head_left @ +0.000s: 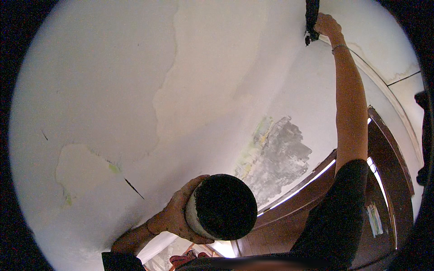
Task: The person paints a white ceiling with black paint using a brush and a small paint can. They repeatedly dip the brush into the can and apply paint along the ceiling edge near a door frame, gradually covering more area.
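My left hand [176,210] holds a round, pale-sided container [220,207] low in the view; its round face looks black, and I cannot make out detail in it. My right arm stretches up to the top right, where my right hand [328,25] is closed on a narrow black object [312,13] with a ragged lower end. Around both hands spreads a pale, stained plaster surface [113,81], with a rough grey patch [282,153] edged in yellow-green and thin dark cracks.
A dark brown wooden door and frame [389,153] with bright gaps stand at the lower right. A pale curved trim and panels [402,90] run along the right edge. Reddish items [185,258] show at the bottom, partly hidden.
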Motion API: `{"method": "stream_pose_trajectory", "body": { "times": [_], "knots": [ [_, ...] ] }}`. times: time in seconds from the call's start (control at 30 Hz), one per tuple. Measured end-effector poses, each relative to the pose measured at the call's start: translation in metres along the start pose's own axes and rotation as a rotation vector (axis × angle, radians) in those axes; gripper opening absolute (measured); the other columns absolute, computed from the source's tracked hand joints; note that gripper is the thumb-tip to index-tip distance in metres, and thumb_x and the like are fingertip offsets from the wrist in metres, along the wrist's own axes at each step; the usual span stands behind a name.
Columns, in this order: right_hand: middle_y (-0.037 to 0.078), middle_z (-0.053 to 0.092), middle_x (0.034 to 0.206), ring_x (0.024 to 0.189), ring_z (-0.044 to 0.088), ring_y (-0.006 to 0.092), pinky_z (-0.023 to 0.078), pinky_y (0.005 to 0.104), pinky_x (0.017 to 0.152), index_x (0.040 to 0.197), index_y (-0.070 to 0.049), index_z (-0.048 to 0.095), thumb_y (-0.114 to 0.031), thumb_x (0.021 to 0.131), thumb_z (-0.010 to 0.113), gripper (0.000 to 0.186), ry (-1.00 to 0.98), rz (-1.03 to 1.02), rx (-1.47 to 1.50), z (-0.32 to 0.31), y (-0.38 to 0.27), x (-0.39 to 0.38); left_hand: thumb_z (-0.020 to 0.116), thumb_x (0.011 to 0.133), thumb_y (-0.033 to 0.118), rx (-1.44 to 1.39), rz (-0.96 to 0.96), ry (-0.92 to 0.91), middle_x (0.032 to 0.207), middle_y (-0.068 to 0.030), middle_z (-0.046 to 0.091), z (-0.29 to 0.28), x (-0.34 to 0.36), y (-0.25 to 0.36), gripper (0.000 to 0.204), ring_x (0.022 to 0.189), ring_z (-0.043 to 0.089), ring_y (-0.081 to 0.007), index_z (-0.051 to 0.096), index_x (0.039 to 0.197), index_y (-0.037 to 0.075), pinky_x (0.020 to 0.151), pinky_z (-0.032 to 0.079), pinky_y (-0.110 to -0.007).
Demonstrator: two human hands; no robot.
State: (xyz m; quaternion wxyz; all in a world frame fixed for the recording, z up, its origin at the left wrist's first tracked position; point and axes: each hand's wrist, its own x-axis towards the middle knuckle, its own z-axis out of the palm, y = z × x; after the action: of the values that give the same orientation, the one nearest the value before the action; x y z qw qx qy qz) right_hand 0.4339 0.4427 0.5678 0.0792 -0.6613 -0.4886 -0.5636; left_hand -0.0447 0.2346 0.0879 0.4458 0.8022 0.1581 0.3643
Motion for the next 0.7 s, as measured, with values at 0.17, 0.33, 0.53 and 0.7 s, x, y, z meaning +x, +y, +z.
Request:
{"method": "stream_pose_trajectory", "body": {
  "times": [0.17,0.33,0.53,0.7],
  "knots": [
    [0.025,0.061,0.113,0.103,0.062,0.0403,0.052,0.0472,0.087,0.102,0.001,0.061,-0.03,0.083,0.06,0.036,0.022,-0.196,-0.086,0.064,0.04,0.06,0.096,0.023,0.045,-0.003,-0.016,0.006,0.142,-0.0152,0.04,-0.003,0.001,-0.003,0.143,0.131,0.04,-0.0314,0.027,0.143,0.007,0.114,0.027,-0.046],
    [0.022,0.063,0.11,0.102,0.062,0.0391,0.053,0.0439,0.085,0.101,0.001,0.062,-0.034,0.085,0.06,0.039,0.245,-0.344,-0.171,0.081,0.062,0.062,0.096,0.023,0.046,0.033,-0.092,-0.057,0.141,-0.0149,0.041,-0.006,0.001,-0.006,0.143,0.132,0.04,-0.0314,0.028,0.143,0.008,0.114,0.028,-0.046],
    [0.022,0.063,0.111,0.106,0.061,0.0399,0.051,0.0466,0.089,0.108,0.001,0.059,-0.026,0.08,0.06,0.038,-0.077,-0.044,-0.04,0.028,-0.002,0.019,0.096,0.024,0.043,-0.057,-0.01,0.015,0.14,-0.0139,0.043,-0.008,0.002,0.002,0.138,0.129,0.044,-0.0313,0.032,0.142,0.008,0.111,0.032,-0.047],
    [0.024,0.063,0.11,0.101,0.062,0.0427,0.051,0.0482,0.088,0.099,0.0,0.065,-0.029,0.081,0.061,0.035,-0.067,0.035,0.063,0.011,0.001,-0.016,0.096,0.038,0.035,-0.045,0.096,-0.013,0.137,-0.0181,0.046,-0.01,0.004,0.002,0.131,0.127,0.047,-0.0301,0.027,0.143,0.0,0.11,0.035,-0.041]
  ]
}}
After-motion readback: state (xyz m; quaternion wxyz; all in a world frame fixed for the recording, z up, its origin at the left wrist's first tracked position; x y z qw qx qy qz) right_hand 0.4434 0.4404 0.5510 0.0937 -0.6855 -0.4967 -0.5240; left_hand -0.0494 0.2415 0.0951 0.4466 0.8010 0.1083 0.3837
